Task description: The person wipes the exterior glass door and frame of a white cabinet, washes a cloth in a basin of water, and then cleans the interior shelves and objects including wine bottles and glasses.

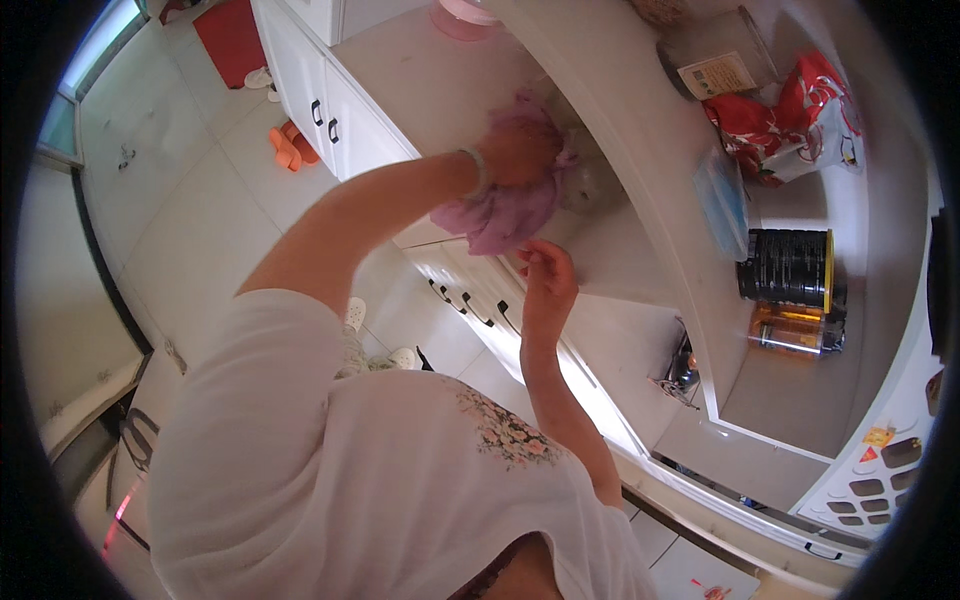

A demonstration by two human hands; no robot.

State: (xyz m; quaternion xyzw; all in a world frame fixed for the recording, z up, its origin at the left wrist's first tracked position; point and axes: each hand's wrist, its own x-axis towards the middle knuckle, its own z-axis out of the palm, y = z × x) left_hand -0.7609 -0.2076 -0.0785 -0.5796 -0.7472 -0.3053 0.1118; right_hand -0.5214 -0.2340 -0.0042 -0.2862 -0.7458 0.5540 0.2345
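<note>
A pink-purple cloth [514, 214] lies bunched on the light countertop [420, 90]. My left hand [525, 150], with a pale bracelet at the wrist, presses down on the cloth and grips it; folds stick out on both sides of the hand. Just beyond the cloth is a glossy, wet-looking patch [589, 180] of the counter. My right hand [549, 266] is raised by the counter's front edge, close to the cloth's lower end, its fingers loosely bent and apart. I see nothing held in it.
A pink container [465, 16] stands at the counter's far end. On the right, a shelf [780, 397] holds a glass jar [724, 71], a red-and-white bag [787, 124], a blue packet [721, 202] and a black can [784, 270]. White cupboards [360, 105] with black handles run below the counter.
</note>
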